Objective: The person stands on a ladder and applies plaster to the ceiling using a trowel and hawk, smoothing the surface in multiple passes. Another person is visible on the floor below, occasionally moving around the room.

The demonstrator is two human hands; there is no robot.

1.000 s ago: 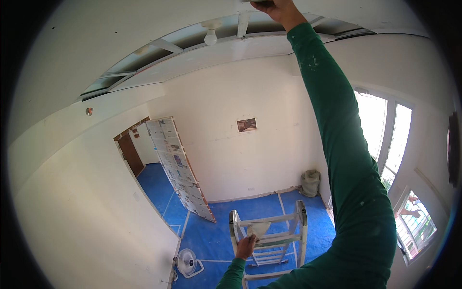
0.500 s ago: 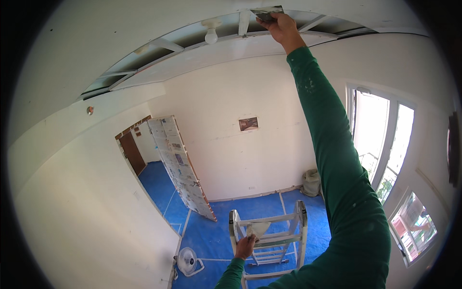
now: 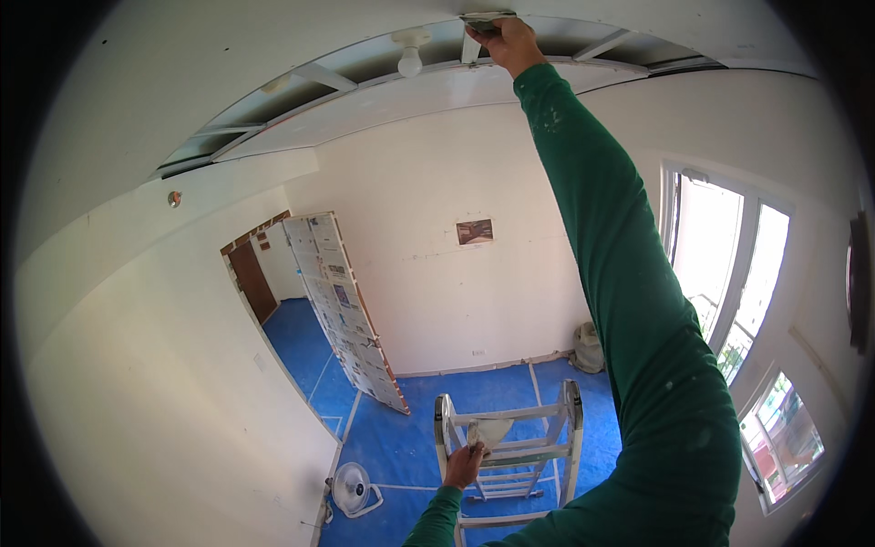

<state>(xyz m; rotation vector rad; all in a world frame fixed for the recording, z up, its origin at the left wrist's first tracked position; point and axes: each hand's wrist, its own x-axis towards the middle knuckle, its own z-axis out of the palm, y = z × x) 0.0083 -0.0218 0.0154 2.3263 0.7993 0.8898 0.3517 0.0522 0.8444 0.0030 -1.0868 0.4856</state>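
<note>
High overhead, my right hand (image 3: 512,47) grips a flat putty knife (image 3: 483,20), its blade against the edge of the white ceiling (image 3: 301,41) beside the open recess. The blade is smeared with pale paste and partly covered by my fingers. Low down, my left hand (image 3: 462,465) is closed around a second putty knife (image 3: 493,432) with a wide whitish blade. That blade is close to the top of the aluminium ladder (image 3: 572,438); whether they touch I cannot tell.
A bulb (image 3: 410,62) hangs in the framed ceiling recess. Blue sheeting (image 3: 428,456) covers the floor, with a fan (image 3: 351,488) at left and a bag (image 3: 588,348) by the far wall. A paper-covered door (image 3: 337,301) stands ajar. Windows (image 3: 720,255) are at right.
My right hand has shifted left along the ceiling edge with its putty knife, and the blade is now seen flatter. The left hand has stayed almost in place. The view has shifted slightly.
</note>
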